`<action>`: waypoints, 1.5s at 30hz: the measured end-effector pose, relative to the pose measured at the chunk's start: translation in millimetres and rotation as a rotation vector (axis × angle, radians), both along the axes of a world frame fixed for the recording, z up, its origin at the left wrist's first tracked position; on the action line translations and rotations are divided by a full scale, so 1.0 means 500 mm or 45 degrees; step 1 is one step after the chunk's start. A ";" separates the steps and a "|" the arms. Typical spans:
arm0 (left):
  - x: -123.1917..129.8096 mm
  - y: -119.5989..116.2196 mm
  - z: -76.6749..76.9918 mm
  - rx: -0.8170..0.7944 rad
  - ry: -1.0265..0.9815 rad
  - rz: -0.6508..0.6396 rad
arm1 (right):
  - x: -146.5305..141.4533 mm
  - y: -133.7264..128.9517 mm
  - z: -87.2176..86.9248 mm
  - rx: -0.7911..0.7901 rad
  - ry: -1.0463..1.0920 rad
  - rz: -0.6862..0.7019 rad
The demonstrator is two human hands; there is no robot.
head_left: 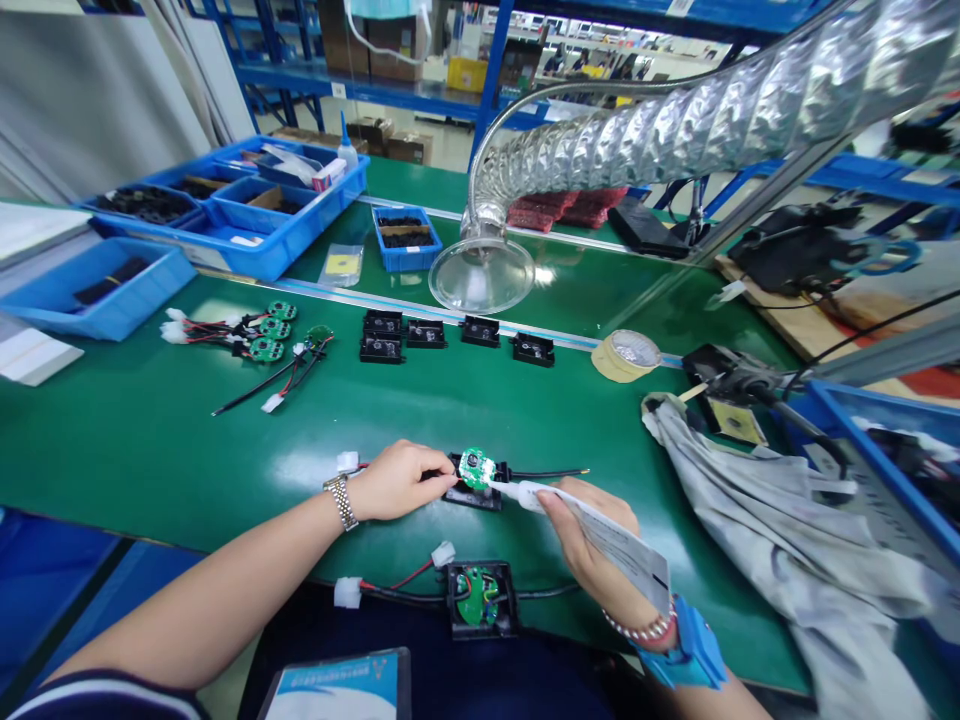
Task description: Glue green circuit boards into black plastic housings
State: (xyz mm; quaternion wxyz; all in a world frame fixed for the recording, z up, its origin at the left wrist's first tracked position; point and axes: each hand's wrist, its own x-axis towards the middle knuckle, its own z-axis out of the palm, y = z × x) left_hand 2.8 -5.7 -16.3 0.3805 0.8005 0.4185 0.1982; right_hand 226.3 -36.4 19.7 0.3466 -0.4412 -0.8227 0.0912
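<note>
My left hand (405, 482) is closed in a pinch at the left edge of a small green circuit board (475, 468), where its wires come out. The board is tilted over an open black plastic case (474, 497). In my right hand (596, 545) is a white glue tube (611, 540), its nozzle tip touching or very near the board's lower right edge. A black cable (547, 472) runs out to the right of this case. Closer to me, a second black case (484, 630) holds a green board (478, 597), with white connectors (348, 592) on its left-hand wires.
Several black cases (426, 334) stand in a row behind my hands. Wired boards (266, 348) lie at left, near blue bins (274, 250). A fume hood (482, 275) hangs over the bench. At right are a tape roll (626, 355) and a grey cloth (720, 490).
</note>
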 end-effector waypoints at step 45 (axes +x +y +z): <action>-0.007 0.002 0.010 -0.109 -0.044 -0.004 | 0.198 0.335 -0.003 -1.042 1.347 -0.749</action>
